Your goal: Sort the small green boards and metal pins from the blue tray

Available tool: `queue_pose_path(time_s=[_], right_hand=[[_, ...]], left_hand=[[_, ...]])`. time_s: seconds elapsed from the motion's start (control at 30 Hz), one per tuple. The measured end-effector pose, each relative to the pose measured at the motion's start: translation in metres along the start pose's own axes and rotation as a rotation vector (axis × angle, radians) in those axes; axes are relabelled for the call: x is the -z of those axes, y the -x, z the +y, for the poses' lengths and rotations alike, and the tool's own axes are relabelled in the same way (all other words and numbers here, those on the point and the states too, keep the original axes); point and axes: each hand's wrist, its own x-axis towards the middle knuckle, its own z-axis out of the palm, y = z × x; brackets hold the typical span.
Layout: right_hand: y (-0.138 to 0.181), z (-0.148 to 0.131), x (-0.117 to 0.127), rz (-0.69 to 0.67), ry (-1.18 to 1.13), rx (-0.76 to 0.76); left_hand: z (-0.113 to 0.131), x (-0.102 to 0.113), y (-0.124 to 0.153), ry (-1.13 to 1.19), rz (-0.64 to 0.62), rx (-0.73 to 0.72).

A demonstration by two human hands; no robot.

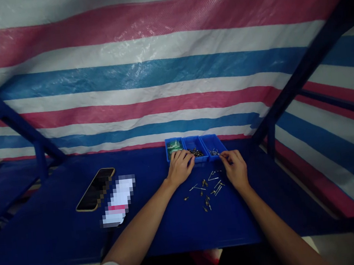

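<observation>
My left hand (pixel 180 166) rests at the front of the left blue bin (pixel 167 150) and the middle blue bin (pixel 192 139), its fingers bent and slightly apart. Green plastic packets (pixel 174 146) fill the left bin, and small dark metal parts (pixel 196 152) lie in the middle one. At the front rim of the right blue bin (pixel 211 140), my right hand (pixel 235 166) is closed in a pinch; what sits between the fingertips is too small to make out. Thin silver pins (pixel 213 152) lie in that bin. Between my hands, more silver pins (pixel 217 187) and small brass-coloured parts (pixel 204 182) are scattered.
A dark phone (pixel 96 189) with a light-edged case lies left on the blue tabletop (pixel 162 231). Beside it is a lit, pixelated screen (pixel 119 201). Blue frame bars (pixel 13 116) slant up at both sides, and a striped plastic sheet (pixel 145 74) hangs behind.
</observation>
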Motion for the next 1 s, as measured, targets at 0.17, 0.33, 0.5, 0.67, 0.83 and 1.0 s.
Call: queue_pose_path(time_s=[0.17, 0.33, 0.5, 0.67, 0.83, 1.0], right_hand=[[0.0008, 0.0002, 0.0004, -0.027, -0.024, 0.040], [0.0009, 0.0016, -0.0008, -0.034, -0.030, 0.069], [0.0005, 0.0016, -0.0010, -0.023, -0.028, 0.053], [0.0006, 0.0009, 0.0002, -0.017, -0.035, 0.023], [0.0003, -0.0011, 0.0008, -0.015, -0.005, -0.002], [-0.0005, -0.0022, 0.0014, -0.005, 0.008, -0.021]], left_hand=[[-0.0011, -0.0017, 0.0000, 0.007, 0.014, 0.001], [-0.0018, -0.0026, 0.0006, 0.028, 0.028, 0.005], [-0.0017, -0.0024, 0.0006, 0.029, 0.035, 0.007], [-0.0016, -0.0028, 0.0007, 0.024, 0.020, 0.011], [-0.0013, -0.0023, 0.0011, 0.026, 0.019, 0.019], [-0.0006, -0.0006, 0.0010, 0.034, 0.009, 0.025]])
